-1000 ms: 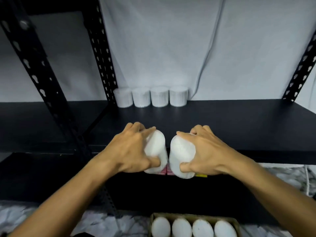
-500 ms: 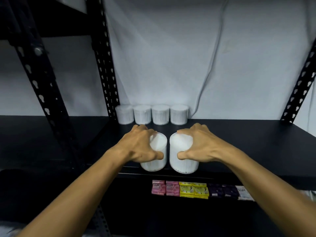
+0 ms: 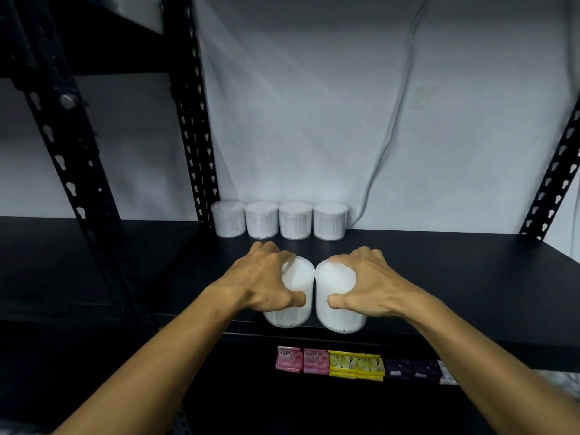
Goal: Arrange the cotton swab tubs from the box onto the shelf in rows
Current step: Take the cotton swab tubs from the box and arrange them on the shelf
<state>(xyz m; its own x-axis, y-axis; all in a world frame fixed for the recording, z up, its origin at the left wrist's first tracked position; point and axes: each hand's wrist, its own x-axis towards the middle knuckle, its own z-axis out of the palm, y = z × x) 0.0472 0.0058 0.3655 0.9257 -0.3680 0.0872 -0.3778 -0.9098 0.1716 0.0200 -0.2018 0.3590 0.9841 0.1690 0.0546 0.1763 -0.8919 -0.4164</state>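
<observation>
Two white cotton swab tubs stand upright side by side near the front edge of the black shelf (image 3: 439, 277). My left hand (image 3: 266, 284) grips the left tub (image 3: 296, 306) from above, fingers curled over its lid. My right hand (image 3: 367, 287) grips the right tub (image 3: 337, 309) the same way. The two tubs almost touch. A row of several more tubs (image 3: 279, 219) lines the back of the shelf against the white wall. The box is out of view.
Black perforated uprights (image 3: 191, 120) stand at the back left, front left and right of the shelf. Pink, yellow and purple soap packets (image 3: 329, 362) sit on the lower shelf below. Bare shelf surface extends right of the tubs.
Both hands brought the tubs up from below the shelf edge and onto its front part; the tubs went from tilted to upright. The view rose, so the box left the frame.
</observation>
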